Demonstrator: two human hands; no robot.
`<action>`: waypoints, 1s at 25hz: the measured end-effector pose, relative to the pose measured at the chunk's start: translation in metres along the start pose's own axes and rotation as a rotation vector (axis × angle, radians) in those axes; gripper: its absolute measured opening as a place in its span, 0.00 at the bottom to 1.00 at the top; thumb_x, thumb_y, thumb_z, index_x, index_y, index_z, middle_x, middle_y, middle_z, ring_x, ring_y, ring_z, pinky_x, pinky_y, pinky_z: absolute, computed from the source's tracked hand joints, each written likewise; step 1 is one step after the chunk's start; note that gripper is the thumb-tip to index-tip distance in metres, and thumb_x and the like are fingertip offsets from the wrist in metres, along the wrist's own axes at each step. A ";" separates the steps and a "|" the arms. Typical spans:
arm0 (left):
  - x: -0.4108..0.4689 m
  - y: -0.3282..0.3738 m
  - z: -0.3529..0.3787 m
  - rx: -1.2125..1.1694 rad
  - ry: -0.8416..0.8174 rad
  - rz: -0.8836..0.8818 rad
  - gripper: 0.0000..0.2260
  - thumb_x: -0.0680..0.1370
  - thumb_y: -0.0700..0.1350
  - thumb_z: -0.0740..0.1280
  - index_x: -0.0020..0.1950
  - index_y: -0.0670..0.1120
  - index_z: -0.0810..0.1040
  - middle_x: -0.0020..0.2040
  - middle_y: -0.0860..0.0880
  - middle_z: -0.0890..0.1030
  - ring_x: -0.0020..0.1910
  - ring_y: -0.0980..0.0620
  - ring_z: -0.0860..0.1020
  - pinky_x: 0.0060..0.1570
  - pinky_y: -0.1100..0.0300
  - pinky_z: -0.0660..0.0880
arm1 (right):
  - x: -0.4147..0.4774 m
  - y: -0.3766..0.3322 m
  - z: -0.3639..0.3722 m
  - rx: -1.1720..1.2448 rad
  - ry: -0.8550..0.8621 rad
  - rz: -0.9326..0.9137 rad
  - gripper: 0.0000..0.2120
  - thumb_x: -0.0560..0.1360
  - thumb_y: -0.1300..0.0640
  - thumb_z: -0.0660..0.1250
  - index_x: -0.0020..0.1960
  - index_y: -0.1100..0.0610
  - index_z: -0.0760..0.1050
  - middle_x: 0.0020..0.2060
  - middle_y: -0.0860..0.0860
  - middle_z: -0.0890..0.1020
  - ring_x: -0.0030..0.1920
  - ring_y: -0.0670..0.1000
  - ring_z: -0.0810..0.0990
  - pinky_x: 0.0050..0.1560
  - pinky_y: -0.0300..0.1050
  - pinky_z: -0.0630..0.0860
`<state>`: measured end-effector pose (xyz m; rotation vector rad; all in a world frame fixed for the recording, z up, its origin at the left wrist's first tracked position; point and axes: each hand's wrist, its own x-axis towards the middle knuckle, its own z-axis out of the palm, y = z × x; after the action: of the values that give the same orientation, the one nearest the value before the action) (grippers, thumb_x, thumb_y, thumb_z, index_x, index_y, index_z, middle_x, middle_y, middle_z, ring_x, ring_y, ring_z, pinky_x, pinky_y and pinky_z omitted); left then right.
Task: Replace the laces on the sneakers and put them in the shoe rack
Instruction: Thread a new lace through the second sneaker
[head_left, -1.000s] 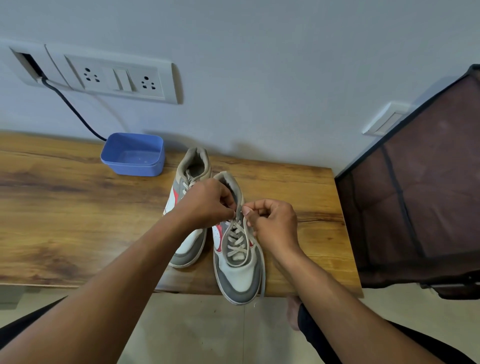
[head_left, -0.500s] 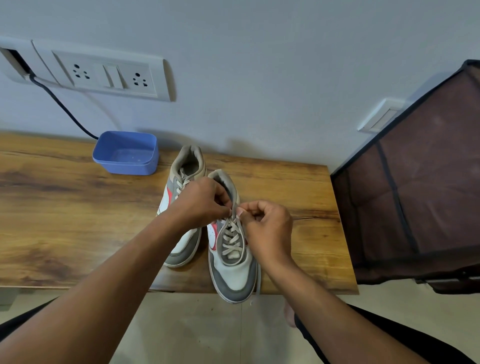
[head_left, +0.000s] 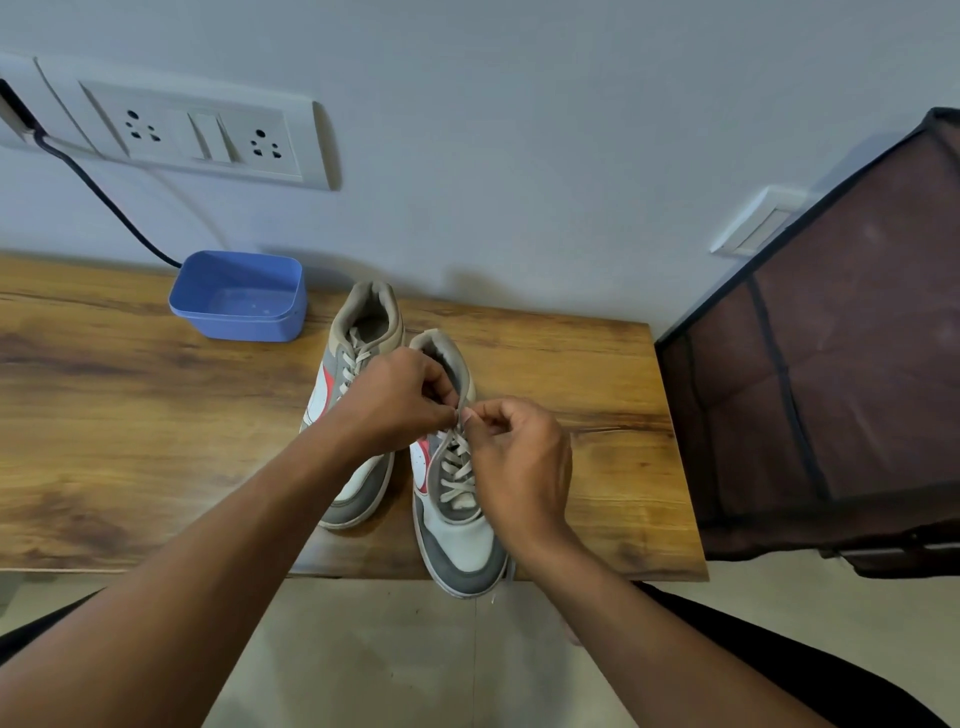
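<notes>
Pair on wooden bench (head_left: 571, 364), toes near viewer. Left hand (head_left: 400, 400) and right hand (head_left: 519, 457) both pinch lace (head_left: 457, 470) at top eyelets of right sneaker (head_left: 462, 545). Left sneaker (head_left: 358, 332) looks laced. Step, likely: finishing lacing. Next: knot lace snug, carry pair to shoe rack (head_left: 831, 364) at right.

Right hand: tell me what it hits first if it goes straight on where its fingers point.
Probably the left hand: the right hand points leftward at its fingertips, almost touching, both pinching the lace of the nearer sneaker. Depth unclear.

Left hand (head_left: 395, 397) and right hand (head_left: 519, 457) pinch the lace (head_left: 457, 467) above the right sneaker (head_left: 457, 525).
</notes>
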<state>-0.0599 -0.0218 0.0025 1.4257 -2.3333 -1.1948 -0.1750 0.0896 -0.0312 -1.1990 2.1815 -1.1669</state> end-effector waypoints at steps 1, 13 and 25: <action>-0.001 0.001 -0.001 0.004 -0.001 0.004 0.05 0.72 0.42 0.78 0.39 0.47 0.84 0.35 0.51 0.84 0.35 0.52 0.82 0.45 0.48 0.82 | 0.000 -0.002 -0.003 -0.047 -0.017 -0.029 0.03 0.78 0.52 0.74 0.46 0.51 0.85 0.39 0.43 0.84 0.40 0.42 0.82 0.40 0.46 0.80; -0.013 0.005 0.007 -0.164 -0.054 -0.045 0.04 0.76 0.38 0.73 0.41 0.43 0.84 0.32 0.47 0.84 0.33 0.49 0.84 0.41 0.48 0.84 | 0.057 -0.015 -0.037 0.032 -0.537 0.326 0.07 0.77 0.58 0.76 0.51 0.54 0.78 0.39 0.53 0.85 0.33 0.46 0.85 0.37 0.46 0.85; -0.022 0.003 -0.014 -0.193 -0.033 0.021 0.03 0.76 0.38 0.72 0.42 0.44 0.84 0.36 0.48 0.86 0.34 0.48 0.85 0.43 0.46 0.84 | 0.058 -0.017 -0.041 -0.014 -0.543 0.287 0.03 0.77 0.59 0.71 0.49 0.55 0.78 0.38 0.58 0.87 0.34 0.51 0.87 0.36 0.47 0.85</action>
<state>-0.0431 -0.0112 0.0200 1.3230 -2.1789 -1.4044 -0.2256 0.0560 0.0094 -1.0149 1.8625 -0.6173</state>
